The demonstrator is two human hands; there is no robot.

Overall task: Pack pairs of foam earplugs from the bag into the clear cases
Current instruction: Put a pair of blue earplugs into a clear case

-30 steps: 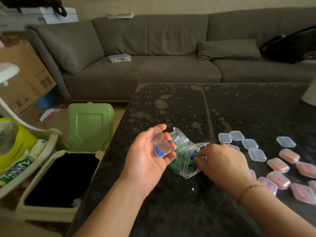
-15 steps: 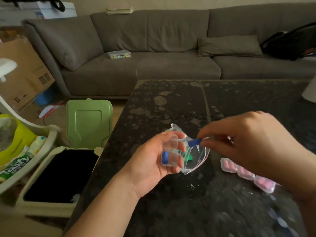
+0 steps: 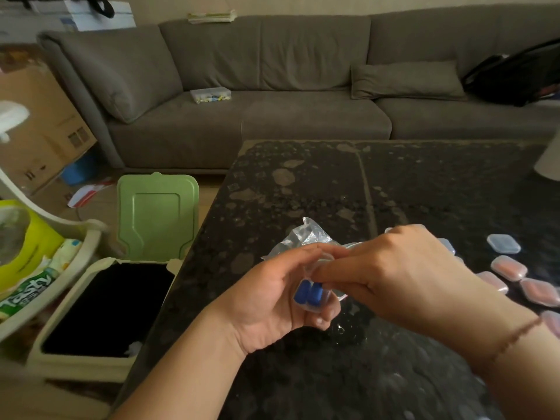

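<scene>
Near the bench's left edge, above its dark top, the clear case (image 3: pixel 315 294) sat in the left hand (image 3: pixel 272 301), whose fingers (image 3: pixel 325 319) curled round it from below. Two blue earplugs (image 3: pixel 309 294) lay side by side inside it, where a second before only one had been there and half a second before the other was pinched in the air over the case. That second plug had gone in, so this pair was complete, by my reading. The right hand (image 3: pixel 391 277) had come down onto the case, its fingers (image 3: pixel 330 272) narrowed to a pinch at the clear lid, which looked partly raised; whether it was being pressed shut could not be told. Closing it seemed the step left for this case.

Just behind both hands lay the crumpled bag (image 3: pixel 300 237), resting on the bench (image 3: pixel 303 183). Toward the right edge, partly hidden by the right wrist, were an empty case (image 3: pixel 503 244) and filled cases of pink plugs (image 3: pixel 510 268). Beside the left edge, on the floor, stood an open bin with a green lid (image 3: pixel 157 216).
</scene>
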